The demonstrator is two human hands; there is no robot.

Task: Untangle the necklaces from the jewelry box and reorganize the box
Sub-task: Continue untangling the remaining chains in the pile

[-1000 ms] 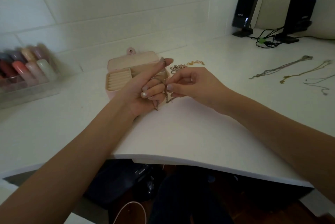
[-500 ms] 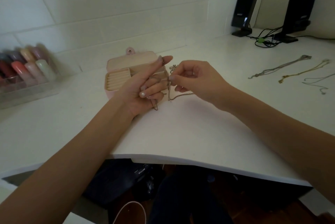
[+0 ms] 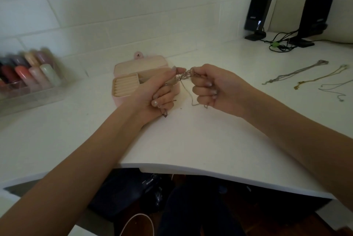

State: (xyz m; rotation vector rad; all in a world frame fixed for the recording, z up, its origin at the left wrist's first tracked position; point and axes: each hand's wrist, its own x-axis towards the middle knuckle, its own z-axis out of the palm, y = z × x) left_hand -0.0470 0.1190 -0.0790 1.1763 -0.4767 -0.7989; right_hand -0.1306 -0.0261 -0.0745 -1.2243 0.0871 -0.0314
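Head view: hands (image 3: 219,88) now closer, chain (image 3: 184,76) taut.

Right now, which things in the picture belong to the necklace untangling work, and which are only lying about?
Belong to the job:
- tangled chains, held between left hand and right hand
- open pink jewelry box
- three necklaces laid out at the right of the white desk

Only lying about:
- two black speakers with cables
- clear tray of coloured bottles

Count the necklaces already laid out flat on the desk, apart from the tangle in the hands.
3, all at the right of the desk: a silver chain farthest back, a gold chain beside it, and a thin silver chain nearest the edge. More may lie beyond the frame.
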